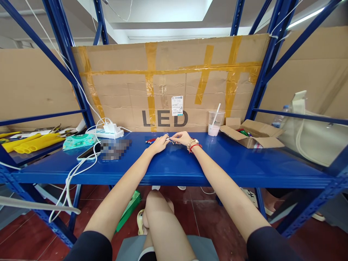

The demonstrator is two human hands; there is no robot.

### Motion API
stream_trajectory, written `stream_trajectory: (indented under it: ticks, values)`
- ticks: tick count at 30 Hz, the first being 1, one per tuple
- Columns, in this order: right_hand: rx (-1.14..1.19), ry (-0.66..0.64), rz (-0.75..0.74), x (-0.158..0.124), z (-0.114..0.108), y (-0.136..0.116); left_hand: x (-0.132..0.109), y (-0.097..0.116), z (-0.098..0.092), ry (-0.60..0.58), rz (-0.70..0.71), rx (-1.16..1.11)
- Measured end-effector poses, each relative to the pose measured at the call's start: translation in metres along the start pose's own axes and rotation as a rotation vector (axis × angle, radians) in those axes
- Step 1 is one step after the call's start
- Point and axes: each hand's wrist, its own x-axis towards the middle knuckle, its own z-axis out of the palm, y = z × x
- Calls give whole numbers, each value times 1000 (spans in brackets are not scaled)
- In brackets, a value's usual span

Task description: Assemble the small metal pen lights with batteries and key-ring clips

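Observation:
Both my arms reach forward over a blue metal shelf (174, 165). My left hand (160, 143) and my right hand (182, 137) meet near the shelf's back. Their fingers are pinched on a small thin metallic part (169, 139) held between them. A few small red and dark pieces (150, 140) lie on the shelf just left of my left hand. Bead and red string bracelets (194, 145) circle my right wrist.
A taped cardboard sheet marked LED (168, 83) backs the shelf. A plastic cup with a straw (215, 123) and an open cardboard box (251, 133) stand right. A white power strip (108, 131), phone (88, 152), tissue pack (78, 141) and cables lie left. Yellow tubes (29, 142) rest far left.

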Motion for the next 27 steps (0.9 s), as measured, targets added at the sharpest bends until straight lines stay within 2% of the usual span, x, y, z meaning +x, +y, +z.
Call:
stream_trajectory:
  ticks: [8, 13, 18, 27]
  values:
    - [48, -36, 97, -3, -3, -2, -1, 7, -5, -3, 37, -4]
    - [60, -34, 13, -1, 0, -1, -4, 11, -13, 95, 56, 39]
    - [45, 4, -46, 1, 1, 0, -5, 12, -14, 89, 67, 50]
    - [17, -42, 89, -8, 2, -9, -7, 14, -9, 45, 63, 125]
